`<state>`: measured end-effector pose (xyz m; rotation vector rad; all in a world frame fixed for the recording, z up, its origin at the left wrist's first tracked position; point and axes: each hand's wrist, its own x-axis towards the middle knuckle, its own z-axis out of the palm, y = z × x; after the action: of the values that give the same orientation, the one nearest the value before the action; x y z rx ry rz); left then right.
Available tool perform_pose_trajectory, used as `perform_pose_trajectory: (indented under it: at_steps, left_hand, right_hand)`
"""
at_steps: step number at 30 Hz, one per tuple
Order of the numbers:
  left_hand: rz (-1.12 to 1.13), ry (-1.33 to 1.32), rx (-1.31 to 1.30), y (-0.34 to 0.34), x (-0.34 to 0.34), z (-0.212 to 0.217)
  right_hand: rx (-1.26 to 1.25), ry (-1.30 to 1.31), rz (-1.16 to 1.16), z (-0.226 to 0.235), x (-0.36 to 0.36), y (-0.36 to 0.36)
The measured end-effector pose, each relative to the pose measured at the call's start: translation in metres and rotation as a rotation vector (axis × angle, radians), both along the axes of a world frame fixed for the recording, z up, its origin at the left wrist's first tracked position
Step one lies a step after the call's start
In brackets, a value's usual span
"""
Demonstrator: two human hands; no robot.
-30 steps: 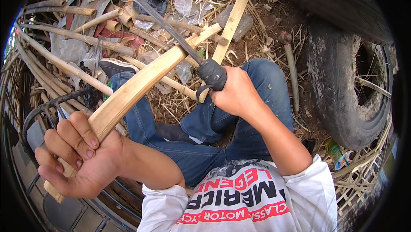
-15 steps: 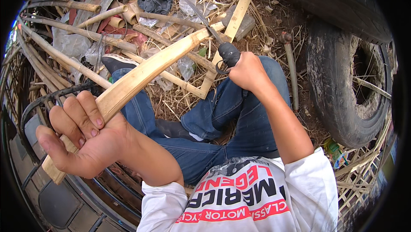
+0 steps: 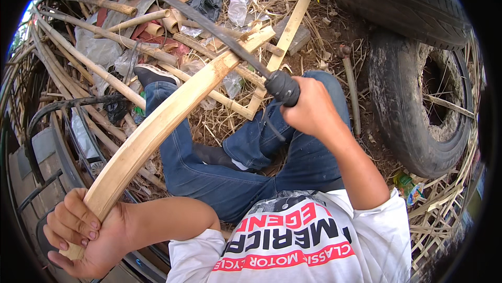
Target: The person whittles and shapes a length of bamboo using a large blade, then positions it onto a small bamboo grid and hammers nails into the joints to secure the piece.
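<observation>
Your right hand (image 3: 311,110) keeps its fingers wrapped around the black grip of the long dark blade (image 3: 219,29), which has swung back down since half a second ago and now lies across the far end of the pale curved split-bamboo strip (image 3: 172,113). That reads as another shaving stroke. Your left hand (image 3: 86,233) still clamps the strip's near end. Around you: straw-littered ground (image 3: 324,37), bamboo poles (image 3: 89,63), old tyres (image 3: 423,100).

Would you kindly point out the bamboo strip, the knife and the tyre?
bamboo strip (image 3: 172,113), head view, mid-length of its pale face.
knife (image 3: 219,29), head view, middle of the dark blade.
tyre (image 3: 392,89), head view, left sidewall.
</observation>
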<state>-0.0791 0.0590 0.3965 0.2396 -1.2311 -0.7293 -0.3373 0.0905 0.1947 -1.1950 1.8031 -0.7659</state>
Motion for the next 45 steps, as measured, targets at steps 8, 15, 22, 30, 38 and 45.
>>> perform_pose_trajectory:
  at_steps: [8, 15, 22, 30, 38, 45]
  left_hand:
    - [-0.046, 0.043, 0.031, 0.019, -0.003, -0.007]
    - [0.101, 0.092, -0.004, 0.024, 0.013, 0.003]
    - [0.092, 0.121, -0.051, 0.038, 0.044, 0.035]
    - [0.007, 0.237, 0.082, 0.011, 0.026, -0.004]
    - [0.311, 0.276, 0.262, -0.042, -0.04, -0.018]
    - [0.24, 0.218, 0.29, -0.119, -0.098, -0.051]
  right_hand:
    - [-0.095, 0.104, 0.012, 0.009, 0.015, 0.033]
    - [-0.076, 0.223, -0.139, 0.004, -0.008, 0.037]
    - [0.078, 0.218, -0.331, -0.012, -0.06, 0.046]
    - [-0.252, 0.01, -0.229, 0.025, -0.014, 0.052]
    - [-0.165, -0.074, -0.206, -0.006, -0.011, 0.04]
    - [0.071, -0.264, -0.3, -0.045, -0.029, 0.031]
